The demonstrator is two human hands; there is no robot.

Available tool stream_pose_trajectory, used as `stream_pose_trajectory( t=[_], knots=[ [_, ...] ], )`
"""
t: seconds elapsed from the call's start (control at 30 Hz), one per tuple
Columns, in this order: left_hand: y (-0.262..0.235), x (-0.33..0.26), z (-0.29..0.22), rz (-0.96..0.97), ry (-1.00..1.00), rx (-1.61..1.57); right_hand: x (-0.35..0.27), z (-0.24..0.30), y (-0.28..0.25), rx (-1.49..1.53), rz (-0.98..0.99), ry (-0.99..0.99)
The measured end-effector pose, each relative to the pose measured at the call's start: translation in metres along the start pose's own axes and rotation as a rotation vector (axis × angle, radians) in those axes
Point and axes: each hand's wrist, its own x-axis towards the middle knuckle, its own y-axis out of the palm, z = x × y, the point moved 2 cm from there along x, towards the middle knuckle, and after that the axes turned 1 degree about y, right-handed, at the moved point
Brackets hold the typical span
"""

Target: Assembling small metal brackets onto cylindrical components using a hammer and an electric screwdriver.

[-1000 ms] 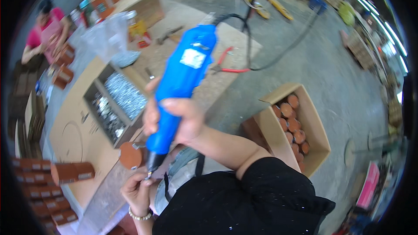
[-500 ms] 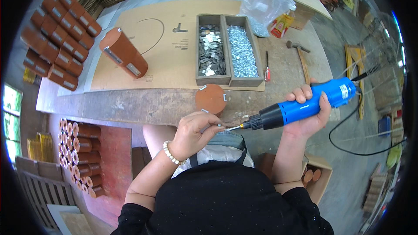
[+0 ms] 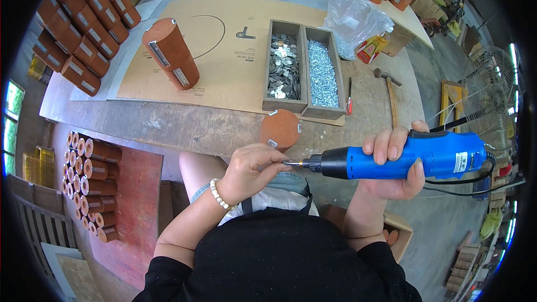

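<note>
Worktop (image 3: 179, 118) of scuffed wood runs in front of me, its near edge bowed; I grip a blue electric screwdriver (image 3: 436, 154) in my right hand (image 3: 391, 188), fingers wrapped round its body, the tool lying nearly level just off that edge; my left hand (image 3: 253, 171) has thumb and forefinger pinched on a small metal piece (image 3: 287, 163) at the bit's tip, too small for me to tell its kind; just beyond stands a terracotta-coloured cylinder (image 3: 281, 128) with pale tabs round its rim; a cardboard sheet (image 3: 229, 72) covers much of the top and carries a taller cylinder (image 3: 170, 53); at its right a two-part wooden tray (image 3: 305, 72) holds flat metal pieces (image 3: 284, 72) and silvery fasteners (image 3: 323, 75); a hammer (image 3: 392, 98) lies further right; cylinders are stacked (image 3: 84, 28) at the far left; below, more rest on a reddish board (image 3: 137, 207); a window (image 3: 12, 114) brightens the left side; a caged fan (image 3: 486, 89) stands on the right, above grey floor (image 3: 430, 212).
</note>
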Motion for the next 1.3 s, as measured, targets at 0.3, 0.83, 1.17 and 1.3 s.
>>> stream_pose_trajectory(
  t=[0.3,0.83,1.17,1.3],
  knots=[
    [0.0,-0.003,0.002,0.088,0.029,-0.022,0.005,0.004,0.012,-0.013,0.167,0.03],
    [0.016,0.008,0.002,0.242,-0.143,-0.219,0.004,0.007,0.022,-0.16,0.387,0.054],
    [-0.011,0.05,0.035,0.331,0.118,0.417,0.012,0.02,-0.007,-0.149,0.122,-0.006],
    [0.005,0.043,0.06,0.363,-0.018,0.352,0.014,0.024,-0.009,-0.15,0.102,-0.032]
  ],
)
